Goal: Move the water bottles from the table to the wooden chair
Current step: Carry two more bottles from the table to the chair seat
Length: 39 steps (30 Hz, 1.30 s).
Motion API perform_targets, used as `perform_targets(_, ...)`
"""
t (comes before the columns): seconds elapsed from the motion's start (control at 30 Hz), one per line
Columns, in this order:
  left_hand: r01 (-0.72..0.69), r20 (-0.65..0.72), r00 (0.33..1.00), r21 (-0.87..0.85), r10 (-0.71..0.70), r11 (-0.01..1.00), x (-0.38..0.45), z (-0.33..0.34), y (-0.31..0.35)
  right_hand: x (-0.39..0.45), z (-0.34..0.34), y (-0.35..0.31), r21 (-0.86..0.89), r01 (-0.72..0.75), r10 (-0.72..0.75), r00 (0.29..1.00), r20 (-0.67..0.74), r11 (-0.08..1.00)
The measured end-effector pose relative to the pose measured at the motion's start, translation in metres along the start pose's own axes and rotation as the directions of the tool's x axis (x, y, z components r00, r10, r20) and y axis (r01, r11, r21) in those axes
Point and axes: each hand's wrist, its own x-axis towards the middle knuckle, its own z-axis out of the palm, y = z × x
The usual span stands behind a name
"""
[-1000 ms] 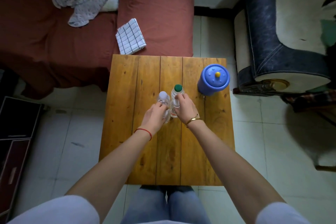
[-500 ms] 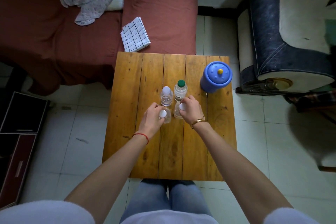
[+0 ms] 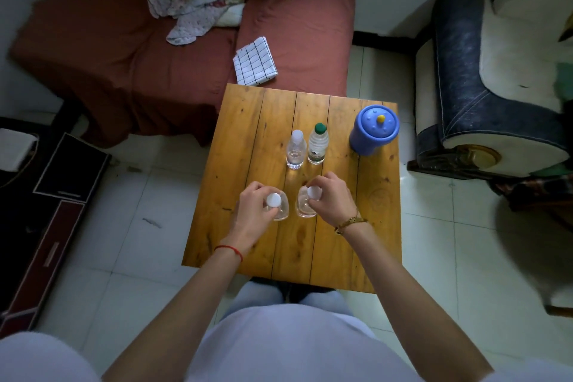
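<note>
- The left hand (image 3: 252, 211) has its fingers (image 3: 259, 188) wrapped round the neck of a white-capped bottle (image 3: 277, 207), seen from straight above.
- The right hand (image 3: 331, 198) grips a second white-capped bottle (image 3: 307, 203) the same way (both bottles upright, close together).
- Farther back on the wooden surface (image 3: 248, 133) stand a clear bottle (image 3: 296, 149) and a green-capped bottle (image 3: 318, 143), just beside each other.
- A blue lidded jar (image 3: 373, 130) stands near the right edge.

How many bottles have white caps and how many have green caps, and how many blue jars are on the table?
White-cap bottles: 3, one in the left hand, one in the right hand, one standing free
Green-cap bottle: 1
Blue jar: 1
Total: 5
</note>
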Motion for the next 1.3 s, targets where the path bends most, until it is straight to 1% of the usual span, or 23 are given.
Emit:
perform_targets(0.23,0.086,-0.088,0.992,-0.042,-0.090,0.995,-0.066,-0.008,0.000,-0.044,0.001,-0.017,-0.039,0.131,-0.128,0.990,0.066,0.991)
perform_targets(0.4,0.111,-0.196,0.973,-0.076,-0.124,0.991,-0.119,-0.012,-0.005,-0.072,0.008,-0.032,-0.074,0.265,-0.254,0.958,0.134,0.961)
perform_targets(0.57,0.164,-0.303,0.934,-0.103,-0.188,0.981,-0.176,-0.013,-0.013,-0.096,0.018,-0.052,-0.081,0.418,-0.390,0.890,0.238,0.905)
perform_targets(0.67,0.224,-0.377,0.889,-0.141,-0.262,0.964,-0.211,-0.013,-0.018,-0.110,0.029,-0.067,-0.081,0.511,-0.469,0.832,0.298,0.856)
perform_targets(0.8,0.290,-0.486,0.794,-0.223,-0.364,0.931,-0.260,-0.011,-0.025,-0.133,0.046,-0.091,-0.041,0.625,-0.568,0.734,0.373,0.780)
perform_targets(0.9,0.340,-0.568,0.690,-0.295,-0.450,0.893,-0.299,-0.010,-0.031,-0.154,0.062,-0.114,-0.023,0.708,-0.620,0.634,0.462,0.706)
perform_targets(0.97,0.361,-0.592,0.642,-0.327,-0.488,0.873,-0.320,-0.010,-0.033,-0.165,0.071,-0.125,-0.017,0.743,-0.643,0.591,0.487,0.669)
perform_targets(1.2,0.440,-0.663,0.404,-0.464,-0.631,0.769,-0.420,-0.014,-0.053,-0.230,0.117,-0.184,0.057,0.872,-0.707,0.354,0.612,0.486)
perform_targets(1.3,0.453,-0.668,0.313,-0.519,-0.675,0.725,-0.467,-0.017,-0.068,-0.265,0.143,-0.207,0.106,0.884,-0.714,0.292,0.637,0.456)
